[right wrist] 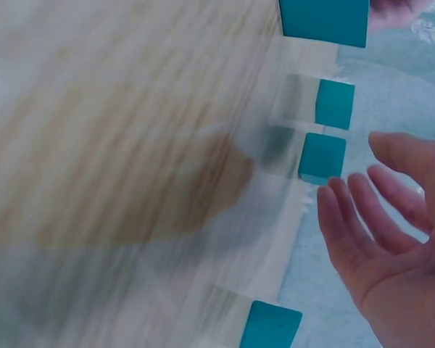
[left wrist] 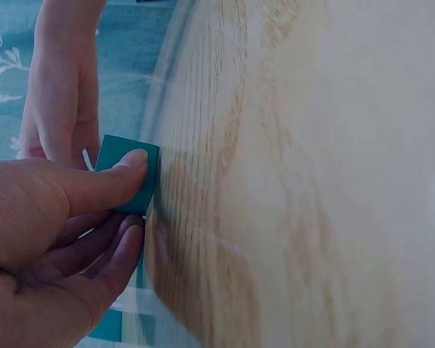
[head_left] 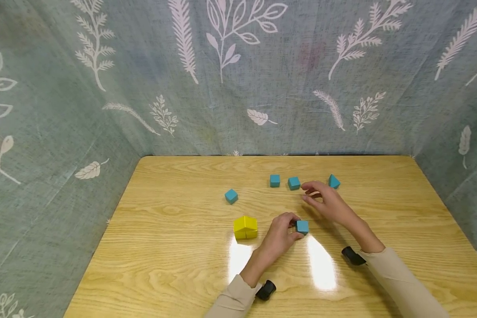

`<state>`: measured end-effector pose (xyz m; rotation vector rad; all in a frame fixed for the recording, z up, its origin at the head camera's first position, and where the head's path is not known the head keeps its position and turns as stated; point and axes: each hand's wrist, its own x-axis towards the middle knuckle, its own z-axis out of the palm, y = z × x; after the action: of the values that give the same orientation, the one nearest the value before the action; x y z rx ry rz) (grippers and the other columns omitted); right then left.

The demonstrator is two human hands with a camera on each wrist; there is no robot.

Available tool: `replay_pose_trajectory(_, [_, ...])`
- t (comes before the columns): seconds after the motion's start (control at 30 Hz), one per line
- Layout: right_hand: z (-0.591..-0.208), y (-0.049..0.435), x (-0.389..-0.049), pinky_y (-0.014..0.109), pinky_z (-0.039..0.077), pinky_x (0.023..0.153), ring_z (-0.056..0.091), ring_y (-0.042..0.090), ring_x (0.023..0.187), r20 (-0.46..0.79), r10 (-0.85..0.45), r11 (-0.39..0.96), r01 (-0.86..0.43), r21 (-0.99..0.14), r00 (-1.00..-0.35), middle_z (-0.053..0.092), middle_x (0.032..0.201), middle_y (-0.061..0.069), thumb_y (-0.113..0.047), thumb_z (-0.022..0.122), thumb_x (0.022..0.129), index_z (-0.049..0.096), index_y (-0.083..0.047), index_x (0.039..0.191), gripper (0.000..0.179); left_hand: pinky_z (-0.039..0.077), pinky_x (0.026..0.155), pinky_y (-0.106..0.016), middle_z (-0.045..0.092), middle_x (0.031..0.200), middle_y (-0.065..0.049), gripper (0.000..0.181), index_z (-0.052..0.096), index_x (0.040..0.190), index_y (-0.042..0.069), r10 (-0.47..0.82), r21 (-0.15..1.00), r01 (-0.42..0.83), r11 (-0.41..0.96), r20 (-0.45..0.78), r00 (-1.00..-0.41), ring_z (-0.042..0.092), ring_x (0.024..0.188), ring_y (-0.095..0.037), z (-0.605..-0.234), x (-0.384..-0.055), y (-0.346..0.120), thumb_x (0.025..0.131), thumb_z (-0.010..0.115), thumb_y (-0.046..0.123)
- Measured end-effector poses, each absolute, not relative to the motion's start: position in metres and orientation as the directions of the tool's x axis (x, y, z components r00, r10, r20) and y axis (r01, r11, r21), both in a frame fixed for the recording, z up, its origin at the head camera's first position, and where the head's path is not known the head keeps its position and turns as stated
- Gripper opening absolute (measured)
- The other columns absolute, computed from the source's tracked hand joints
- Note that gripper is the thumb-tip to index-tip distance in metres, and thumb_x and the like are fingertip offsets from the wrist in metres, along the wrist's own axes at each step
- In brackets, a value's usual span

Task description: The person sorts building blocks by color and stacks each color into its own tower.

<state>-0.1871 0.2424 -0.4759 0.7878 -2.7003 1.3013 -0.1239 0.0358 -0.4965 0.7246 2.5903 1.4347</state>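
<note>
My left hand (head_left: 277, 236) pinches a blue cube (head_left: 302, 227) between thumb and fingers at the middle of the table. The left wrist view shows the thumb laid along one face of this cube (left wrist: 110, 151), with the fingertips beneath. My right hand (head_left: 327, 203) hovers farther back with its fingers spread and nothing between them. Just left of its fingertips sits a second blue cube (head_left: 294, 183); in the right wrist view this cube (right wrist: 322, 156) is right by the fingers. Behind the right hand lies a blue triangular block (head_left: 334, 181).
Yellow blocks (head_left: 245, 227) stand together in a house-like shape left of my left hand. Two more blue cubes, one at the back (head_left: 275, 180) and one farther left (head_left: 231, 196), rest on the wooden table (head_left: 175, 265). Patterned cloth (head_left: 238, 88) hangs behind and beside it.
</note>
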Motion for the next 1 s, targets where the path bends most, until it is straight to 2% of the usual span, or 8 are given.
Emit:
replay_pose_trajectory(0.3, [-0.475,0.235,-0.206,0.055,0.057,0.089,0.063,0.044,0.106,0.223,-0.394,0.574,-0.428,-0.698,-0.892,0.052,0.131,0.032,-0.004,0.063,0.103,0.049,0.011,0.14,0.043,0.055,0.086,-0.018,0.069,0.102,-0.007,0.023,0.069,0.105,0.0,0.457,0.809,0.392,0.438,0.175,-0.872,0.067,0.096,-0.015,-0.496,-0.124,0.034,0.086,0.082,0.003])
replay_pose_trajectory(0.53, [-0.48,0.23,-0.222,0.057,0.056,0.09,0.063,0.045,0.104,0.197,-0.411,0.593,-0.425,-0.684,-0.89,0.051,0.13,0.035,-0.008,0.06,0.105,0.045,0.014,0.144,0.047,0.055,0.087,-0.02,0.07,0.103,-0.007,0.023,0.069,0.105,0.001,0.454,0.815,0.387,0.432,0.175,-0.874,0.067,0.096,-0.015,-0.497,-0.124,0.033,0.086,0.082,0.003])
replay_pose_trajectory(0.77, [-0.483,0.229,-0.227,0.057,0.055,0.091,0.062,0.045,0.109,0.176,-0.436,0.603,-0.432,-0.67,-0.883,0.056,0.127,0.031,-0.01,0.059,0.106,0.053,0.011,0.139,0.04,0.055,0.086,-0.018,0.07,0.102,-0.007,0.024,0.068,0.105,0.0,0.462,0.81,0.397,0.432,0.18,-0.869,0.067,0.095,-0.015,-0.497,-0.122,0.033,0.086,0.082,0.003])
replay_pose_trajectory(1.0, [-0.481,0.229,-0.227,0.055,0.055,0.093,0.064,0.043,0.11,0.165,-0.455,0.563,-0.426,-0.708,-0.875,0.064,0.121,0.026,-0.007,0.061,0.104,0.056,0.007,0.131,0.031,0.055,0.085,-0.018,0.07,0.103,-0.009,0.025,0.068,0.106,0.0,0.454,0.803,0.396,0.445,0.179,-0.873,0.068,0.096,-0.016,-0.495,-0.122,0.033,0.086,0.082,0.003])
